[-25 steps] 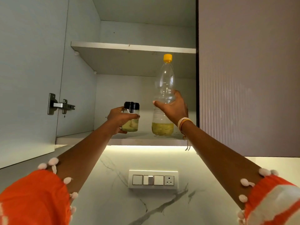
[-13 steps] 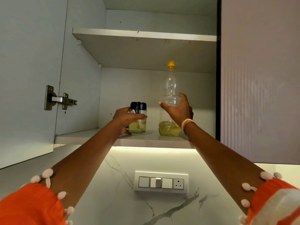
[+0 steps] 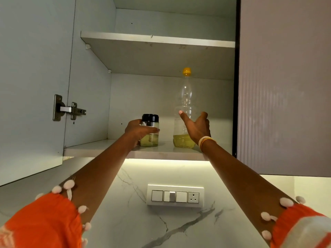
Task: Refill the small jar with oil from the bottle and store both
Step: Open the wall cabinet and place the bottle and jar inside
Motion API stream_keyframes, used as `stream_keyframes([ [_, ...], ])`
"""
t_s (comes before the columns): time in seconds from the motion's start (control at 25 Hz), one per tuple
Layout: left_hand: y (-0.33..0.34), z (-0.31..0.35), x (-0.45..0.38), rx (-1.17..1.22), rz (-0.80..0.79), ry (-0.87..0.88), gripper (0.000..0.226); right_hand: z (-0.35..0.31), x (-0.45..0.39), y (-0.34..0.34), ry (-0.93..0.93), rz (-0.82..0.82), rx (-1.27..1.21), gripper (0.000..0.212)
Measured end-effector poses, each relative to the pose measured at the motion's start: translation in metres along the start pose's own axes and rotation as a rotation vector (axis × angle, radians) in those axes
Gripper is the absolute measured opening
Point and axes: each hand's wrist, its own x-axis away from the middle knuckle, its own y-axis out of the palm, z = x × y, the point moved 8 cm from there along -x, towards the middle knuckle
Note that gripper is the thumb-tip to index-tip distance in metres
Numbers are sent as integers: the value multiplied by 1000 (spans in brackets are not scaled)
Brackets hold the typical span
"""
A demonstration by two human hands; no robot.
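Note:
A small glass jar (image 3: pixel 150 138) with a black lid and pale yellow oil stands on the lower cabinet shelf (image 3: pixel 161 152). My left hand (image 3: pixel 138 130) is wrapped around its left side. To its right stands a tall clear plastic bottle (image 3: pixel 185 97) with a yellow cap and a little oil at the bottom, upright on the same shelf. My right hand (image 3: pixel 196 127) is in front of the bottle's lower half, fingers spread apart and just off its surface.
The wall cabinet's left door (image 3: pixel 32 83) hangs open with a metal hinge (image 3: pixel 69 109). A closed ribbed door (image 3: pixel 284 86) is at the right. An upper shelf (image 3: pixel 157 39) sits above. A switch panel (image 3: pixel 175 196) is on the marble wall below.
Both containers went from held at the cabinet front to standing deeper on the shelf. My right hand has opened and let go of the bottle. My left hand still grips the jar.

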Motion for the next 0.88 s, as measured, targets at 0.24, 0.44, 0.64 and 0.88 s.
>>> stream_keyframes([
  [0.24, -8, 39, 39, -397, 163, 304, 100, -8, 28, -27, -20, 15, 114, 80],
  [0.44, -8, 70, 96, -724, 165, 541, 79, -17, 66, -46, -115, -55, 259, 76],
  [0.64, -16, 87, 162, -1079, 152, 658, 68, -39, 127, -51, -381, -133, 579, 70],
  [0.88, -56, 121, 224, -1085, 174, 645, 64, -76, 195, -65, -505, -118, 728, 57],
])
